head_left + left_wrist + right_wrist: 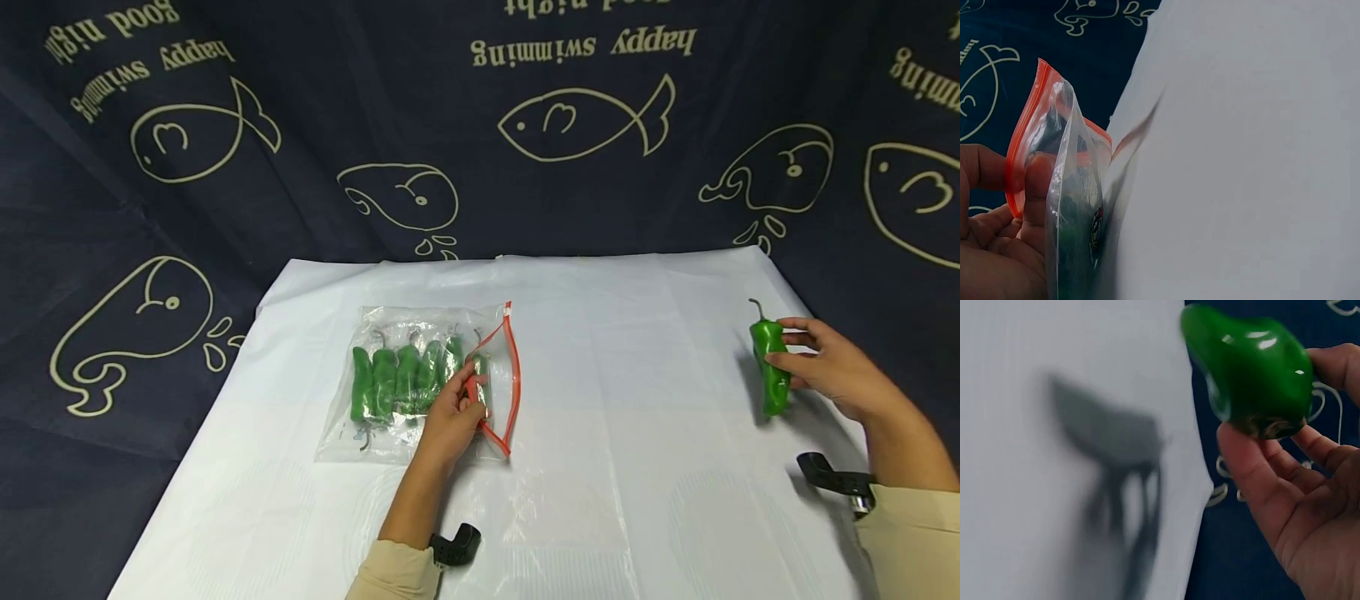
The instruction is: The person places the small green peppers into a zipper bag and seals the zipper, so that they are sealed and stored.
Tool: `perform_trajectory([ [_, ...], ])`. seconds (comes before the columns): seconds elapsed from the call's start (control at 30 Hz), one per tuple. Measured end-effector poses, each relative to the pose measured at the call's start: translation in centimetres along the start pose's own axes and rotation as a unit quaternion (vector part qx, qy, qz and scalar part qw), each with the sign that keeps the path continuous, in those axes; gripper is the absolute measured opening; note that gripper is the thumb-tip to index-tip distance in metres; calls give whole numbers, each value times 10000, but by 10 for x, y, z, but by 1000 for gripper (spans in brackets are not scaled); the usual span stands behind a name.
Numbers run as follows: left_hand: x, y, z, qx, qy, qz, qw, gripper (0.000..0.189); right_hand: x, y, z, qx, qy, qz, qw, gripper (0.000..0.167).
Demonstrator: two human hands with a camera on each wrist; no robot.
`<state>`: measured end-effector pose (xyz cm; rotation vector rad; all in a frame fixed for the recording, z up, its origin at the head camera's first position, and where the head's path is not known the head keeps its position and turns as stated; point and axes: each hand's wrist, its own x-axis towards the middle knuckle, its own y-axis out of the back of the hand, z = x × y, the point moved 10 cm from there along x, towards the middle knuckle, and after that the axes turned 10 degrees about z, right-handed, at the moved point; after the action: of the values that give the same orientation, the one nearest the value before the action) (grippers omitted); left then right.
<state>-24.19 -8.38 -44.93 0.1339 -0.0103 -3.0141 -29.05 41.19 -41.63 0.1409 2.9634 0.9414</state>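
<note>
My right hand (832, 362) grips a glossy green pepper (776, 387) by its side, above the right part of the table. The pepper's thin stem points toward the far edge; in the right wrist view the pepper (1254, 369) sits between thumb and fingers. A transparent zip bag (337, 442) lies at the left, its red-edged mouth facing right and partly spread. Several green peppers (384, 383) rest side by side inside it. At the mouth, my left hand (450, 421) pinches the red zip edge (1015, 150) between thumb and fingers, with one finger seen through the plastic.
A white cloth (600, 375) covers the table, lightly creased. Beyond its far edge hangs a dark blue curtain (465, 100) with fish and whale drawings. Black wrist camera mounts (457, 546) stick out from both sleeves near the tabletop.
</note>
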Motion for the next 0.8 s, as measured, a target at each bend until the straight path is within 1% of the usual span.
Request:
perform_trajectory([
  [0.13,0,0,1,-20,-54,-25,10000,73,-1,-13,-14,431,136,-64,9990,44],
  [0.17,0,0,1,3,-48,-15,10000,73,-1,-16,-17,447,174,-65,9988,45],
  [0.2,2,0,-3,8,-59,-9,10000,73,-1,-19,-21,473,205,-58,9987,45],
  [0.33,2,0,-2,0,-61,-1,10000,73,-5,-30,-34,716,359,-90,9967,46],
  [0.43,2,0,-3,18,-68,24,10000,73,-8,-41,-43,928,442,-197,9945,46],
  [0.6,1,2,-3,64,-79,66,9999,72,-12,-61,-57,1160,467,-356,9915,45],
  [0.8,1,2,-3,46,-90,56,9999,72,-15,-75,-71,1281,423,-269,9905,43],
])
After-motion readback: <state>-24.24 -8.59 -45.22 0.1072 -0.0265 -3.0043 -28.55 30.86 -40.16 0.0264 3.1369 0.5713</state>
